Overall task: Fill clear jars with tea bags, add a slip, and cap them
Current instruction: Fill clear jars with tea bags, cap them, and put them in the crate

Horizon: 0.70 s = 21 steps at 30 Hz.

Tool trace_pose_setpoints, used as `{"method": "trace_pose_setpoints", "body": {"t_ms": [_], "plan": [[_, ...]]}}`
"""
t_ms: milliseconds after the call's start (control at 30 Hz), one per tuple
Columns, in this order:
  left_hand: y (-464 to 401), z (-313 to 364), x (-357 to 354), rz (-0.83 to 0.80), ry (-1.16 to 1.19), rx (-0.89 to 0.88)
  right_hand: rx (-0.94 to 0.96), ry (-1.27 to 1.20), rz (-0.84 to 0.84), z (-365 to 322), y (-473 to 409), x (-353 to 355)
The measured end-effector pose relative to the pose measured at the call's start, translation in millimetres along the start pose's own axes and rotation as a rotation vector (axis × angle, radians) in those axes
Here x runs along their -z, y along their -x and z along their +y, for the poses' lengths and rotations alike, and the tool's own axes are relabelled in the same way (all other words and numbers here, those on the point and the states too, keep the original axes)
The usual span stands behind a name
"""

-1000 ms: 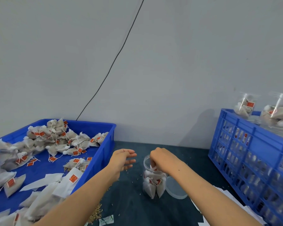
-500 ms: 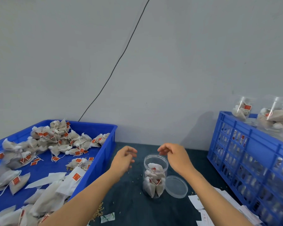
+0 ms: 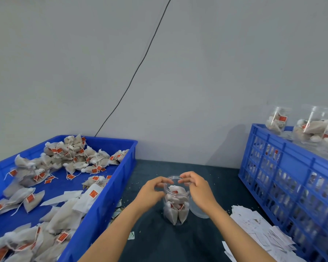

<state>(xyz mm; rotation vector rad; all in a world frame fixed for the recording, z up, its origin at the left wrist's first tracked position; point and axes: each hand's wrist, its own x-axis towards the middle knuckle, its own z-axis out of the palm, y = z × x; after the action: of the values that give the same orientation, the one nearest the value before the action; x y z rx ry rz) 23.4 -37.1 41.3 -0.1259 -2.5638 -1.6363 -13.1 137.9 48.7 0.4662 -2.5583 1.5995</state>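
A clear jar (image 3: 176,208) stands uncapped on the dark table, holding several white tea bags with red tags. My left hand (image 3: 151,192) curls round the left side of its rim. My right hand (image 3: 198,190) curls round the right side, and the fingertips of both hands nearly meet over the far edge of the mouth. The clear lid (image 3: 198,211) lies flat on the table just right of the jar, partly hidden behind my right wrist. A loose pile of white paper slips (image 3: 254,229) lies at the right front.
A blue tray (image 3: 110,201) on the left holds many loose tea bags (image 3: 78,157). A blue slatted crate (image 3: 292,178) on the right carries filled jars (image 3: 276,120). A grey wall with a black cable stands close behind. Crumbs and a paper scrap (image 3: 131,235) lie on the table.
My right hand came out of the jar mouth, lifted away, then returned to the rim. My left hand moved right from beside the tray to the jar's rim.
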Motion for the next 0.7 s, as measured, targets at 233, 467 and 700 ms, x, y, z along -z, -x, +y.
{"method": "trace_pose_setpoints", "body": {"t_ms": [233,467,700], "plan": [[17,1,19,-0.107,0.149,0.087,0.045,0.004,-0.014,-2,11,-2],[32,-17,46,-0.049,-0.343,0.232,0.259,0.02,0.191,-28,27,-16],[67,-31,47,-0.231,-0.84,0.474,0.237,-0.091,0.165,-36,33,-40]]}}
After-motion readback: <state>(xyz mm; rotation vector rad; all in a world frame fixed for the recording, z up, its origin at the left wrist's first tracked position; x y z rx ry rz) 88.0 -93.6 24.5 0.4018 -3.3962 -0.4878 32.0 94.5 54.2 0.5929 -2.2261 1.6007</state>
